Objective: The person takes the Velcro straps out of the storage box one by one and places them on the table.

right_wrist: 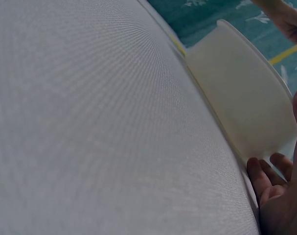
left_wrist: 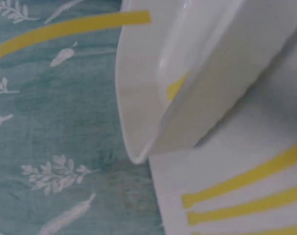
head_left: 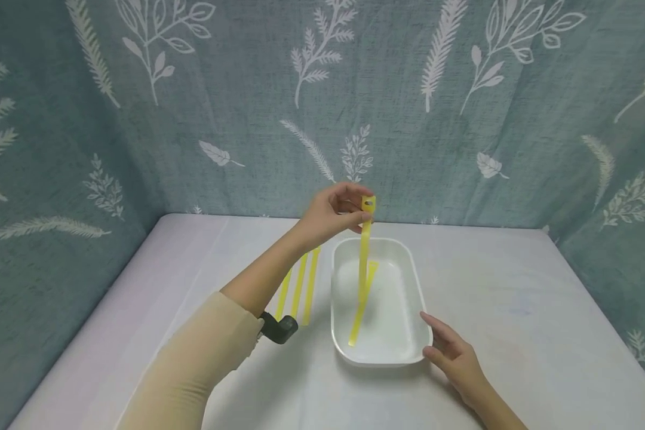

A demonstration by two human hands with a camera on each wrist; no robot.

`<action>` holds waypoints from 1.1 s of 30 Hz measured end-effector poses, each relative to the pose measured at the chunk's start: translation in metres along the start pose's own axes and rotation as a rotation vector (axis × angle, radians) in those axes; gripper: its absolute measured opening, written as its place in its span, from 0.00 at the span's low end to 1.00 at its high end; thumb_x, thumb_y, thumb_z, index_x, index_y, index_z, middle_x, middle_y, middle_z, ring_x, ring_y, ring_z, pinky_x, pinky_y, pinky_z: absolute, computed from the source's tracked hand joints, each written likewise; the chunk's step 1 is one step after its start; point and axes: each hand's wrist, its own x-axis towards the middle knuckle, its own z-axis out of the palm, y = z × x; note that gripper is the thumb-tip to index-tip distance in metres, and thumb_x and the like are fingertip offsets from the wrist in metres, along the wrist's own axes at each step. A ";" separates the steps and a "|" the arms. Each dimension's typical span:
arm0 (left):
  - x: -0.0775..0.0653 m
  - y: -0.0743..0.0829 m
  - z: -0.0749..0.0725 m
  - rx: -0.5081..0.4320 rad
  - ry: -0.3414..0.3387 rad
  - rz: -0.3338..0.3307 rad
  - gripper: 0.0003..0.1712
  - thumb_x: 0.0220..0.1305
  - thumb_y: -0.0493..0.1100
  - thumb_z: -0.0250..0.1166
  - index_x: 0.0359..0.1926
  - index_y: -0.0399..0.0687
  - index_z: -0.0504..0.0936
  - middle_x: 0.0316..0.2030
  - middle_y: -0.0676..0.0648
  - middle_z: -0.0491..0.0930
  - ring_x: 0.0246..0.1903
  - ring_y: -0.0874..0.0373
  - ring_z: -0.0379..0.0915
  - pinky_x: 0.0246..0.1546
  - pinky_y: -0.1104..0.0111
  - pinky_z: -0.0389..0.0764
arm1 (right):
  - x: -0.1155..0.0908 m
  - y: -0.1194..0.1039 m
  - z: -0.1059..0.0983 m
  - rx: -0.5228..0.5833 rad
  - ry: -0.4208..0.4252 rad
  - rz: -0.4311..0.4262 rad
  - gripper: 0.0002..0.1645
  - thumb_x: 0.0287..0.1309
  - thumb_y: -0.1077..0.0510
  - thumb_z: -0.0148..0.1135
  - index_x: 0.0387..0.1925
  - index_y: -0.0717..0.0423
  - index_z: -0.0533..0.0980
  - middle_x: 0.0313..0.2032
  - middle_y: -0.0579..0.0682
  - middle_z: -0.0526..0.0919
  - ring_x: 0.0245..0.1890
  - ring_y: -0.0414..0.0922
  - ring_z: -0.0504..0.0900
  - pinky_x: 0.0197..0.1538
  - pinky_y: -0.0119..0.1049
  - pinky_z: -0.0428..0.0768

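My left hand (head_left: 335,209) pinches a yellow strip (head_left: 364,251) near its wider top end, which has a hole in it. The strip hangs down over a white plastic tub (head_left: 400,322), where another yellow strip (head_left: 357,322) lies on the bottom. Seen from the left wrist, the hanging strip (left_wrist: 79,28) bends slightly, and its lower end overlaps the tub wall (left_wrist: 197,103). At the tub's right side, my right hand (head_left: 454,358) rests relaxed fingers against the outer wall and rim. The right wrist view shows fingertips (right_wrist: 254,164) low on that wall (right_wrist: 241,93).
Several yellow strips (head_left: 298,286) lie side by side on the white-covered table (head_left: 494,286), left of the tub and partly behind the left forearm. A dark wrist-camera mount (head_left: 279,328) sticks out below that forearm. Leaf-patterned green cloth (head_left: 258,119) hangs behind the table and along both sides.
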 end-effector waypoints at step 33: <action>-0.118 -0.029 -0.042 0.200 0.331 0.392 0.23 0.55 0.24 0.64 0.51 0.45 0.81 0.35 0.54 0.79 0.34 0.62 0.80 0.30 0.72 0.82 | -0.001 0.000 -0.001 0.011 0.001 -0.039 0.30 0.57 0.76 0.55 0.63 0.68 0.64 0.61 0.27 0.67 0.58 0.25 0.68 0.53 0.20 0.73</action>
